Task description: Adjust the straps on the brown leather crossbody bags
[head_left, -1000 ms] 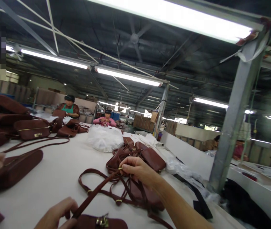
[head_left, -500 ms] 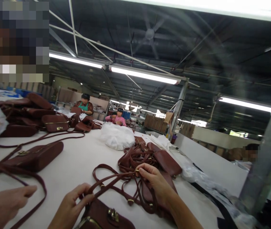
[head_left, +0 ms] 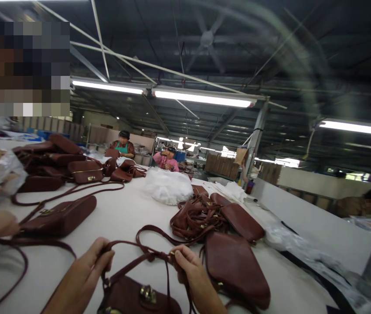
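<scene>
Head view. We enter first our left hand (head_left: pixel 89 266), lower left of centre: thumb and fingertips pinching a thin reddish-brown leather strap (head_left: pixel 151 256). Our right hand (head_left: pixel 194 270), lower centre: thumb and forefinger pinching the same strap, beside a small gold-coloured metal fitting (head_left: pixel 172 253). Between the two hands the strap makes a low arch.

Item: one reddish-brown leather handbag (head_left: pixel 129 296) with a gold-coloured metal clasp (head_left: pixel 148 295), bottom centre, below the strap and between our forearms, partly cut off by the frame edge. We cannot tell whether it rests on the white tabletop (head_left: pixel 116 216).

Right of centre we count a heap of reddish-brown bags with tangled straps (head_left: pixel 201 218); nearer, just beside our right hand, a large smooth-sided reddish-brown bag (head_left: pixel 237 268) lies tilted. Behind the heap: a rounded bundle of white filmy material (head_left: pixel 168 186).

Left side: a single long reddish-brown bag (head_left: pixel 62 216) on its side, and near it a co-worker's hand (head_left: pixel 0 226), its grip too unclear to tell. Farther up, a stack of reddish-brown bags (head_left: pixel 51 161) and a clear plastic bag (head_left: pixel 11 172).

Lower right: crumpled clear plastic (head_left: pixel 303 250) beside a black strip (head_left: pixel 316 279). Mid-frame background: a person in a green apron (head_left: pixel 122 147) and a person in a pink top (head_left: pixel 166 162).
</scene>
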`<act>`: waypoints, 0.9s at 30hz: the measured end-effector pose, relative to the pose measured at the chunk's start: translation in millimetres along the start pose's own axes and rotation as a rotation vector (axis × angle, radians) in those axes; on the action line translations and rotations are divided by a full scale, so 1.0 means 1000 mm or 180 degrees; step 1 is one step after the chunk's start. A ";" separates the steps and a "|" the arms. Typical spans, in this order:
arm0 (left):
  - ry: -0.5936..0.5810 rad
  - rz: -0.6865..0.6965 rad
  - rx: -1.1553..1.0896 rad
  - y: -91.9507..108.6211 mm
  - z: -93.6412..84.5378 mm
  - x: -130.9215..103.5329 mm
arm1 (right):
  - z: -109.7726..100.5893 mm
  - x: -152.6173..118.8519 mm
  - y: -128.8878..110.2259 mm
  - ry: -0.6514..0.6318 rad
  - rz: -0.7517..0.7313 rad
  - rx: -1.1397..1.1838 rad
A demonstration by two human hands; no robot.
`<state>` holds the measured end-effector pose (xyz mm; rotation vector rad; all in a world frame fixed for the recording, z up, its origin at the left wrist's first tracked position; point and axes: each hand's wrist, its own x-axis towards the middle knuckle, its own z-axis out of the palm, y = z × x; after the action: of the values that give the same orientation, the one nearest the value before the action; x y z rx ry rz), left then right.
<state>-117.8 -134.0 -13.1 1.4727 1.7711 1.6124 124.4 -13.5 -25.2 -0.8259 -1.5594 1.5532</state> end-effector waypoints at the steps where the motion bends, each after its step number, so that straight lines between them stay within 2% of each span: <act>1: -0.0138 -0.0159 -0.0326 0.000 -0.004 0.000 | -0.003 0.001 0.001 -0.0046 -0.0047 -0.0134; 3: -0.0606 -0.0582 -0.1008 -0.005 -0.010 0.000 | -0.011 0.001 -0.001 -0.0086 -0.0281 -0.0525; 5: -0.1077 -0.0950 -0.1351 -0.013 -0.016 -0.001 | -0.020 0.001 -0.005 -0.0064 -0.0530 -0.0842; 6: -0.1280 -0.1086 -0.1304 -0.016 -0.020 -0.001 | -0.024 0.001 -0.006 -0.0076 -0.0592 -0.0924; 8: -0.1513 -0.1235 -0.0732 -0.017 -0.029 0.000 | -0.029 0.001 -0.008 -0.0185 -0.0577 -0.1049; 10: -0.1470 -0.1117 0.0134 -0.014 -0.040 0.003 | -0.032 0.001 -0.009 -0.0296 -0.0582 -0.1218; 12: -0.1483 -0.0828 0.0612 -0.009 -0.052 0.007 | -0.032 0.001 -0.009 -0.0291 -0.0633 -0.1262; 15: -0.1844 -0.0604 0.0294 -0.008 -0.067 0.006 | -0.036 0.000 -0.013 -0.0126 -0.0578 -0.0998; 18: -0.2159 -0.0747 -0.0195 -0.016 -0.070 -0.002 | -0.042 -0.002 -0.021 -0.0007 -0.0391 -0.0607; 20: -0.2001 -0.0921 -0.0403 -0.020 -0.062 -0.009 | -0.043 -0.003 -0.025 0.0096 -0.0242 -0.0328; 22: -0.1572 -0.1061 -0.0556 -0.018 -0.047 -0.015 | -0.035 -0.003 -0.026 0.0278 -0.0085 -0.0081; 25: -0.1103 -0.1132 -0.0862 -0.009 -0.020 -0.017 | -0.003 -0.006 -0.014 0.0909 -0.0112 0.0297; 27: -0.0886 -0.1155 -0.1151 -0.006 -0.003 -0.016 | 0.027 -0.010 0.005 0.1335 -0.0257 0.0683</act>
<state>-116.5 -148.0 -23.3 1.0752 1.4039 1.3746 106.0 -35.5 -29.7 -0.8866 -1.0911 1.3545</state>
